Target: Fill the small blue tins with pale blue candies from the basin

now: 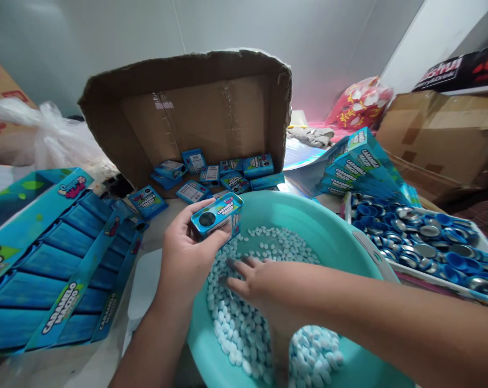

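Note:
My left hand (193, 245) is closed around a small blue candy box (221, 214), marked "CARAMELO MACIZO" and with a dark round spot on its face. It holds the box tilted over the left rim of a turquoise basin (328, 215). Pale blue and white candies (238, 334) lie loose across the bottom of the basin. Down among them is my right hand (260, 283), its fingers spread and touching the candies. Whether any candies lie under its palm is hidden.
Behind the basin, a cardboard carton (203, 113) lies on its side with several blue boxes (235, 182) at its mouth. A display case (61, 269) of blue packs stands left. A tray (486, 237) of blue and silver round pieces is right, before folded blue cartons (357, 164).

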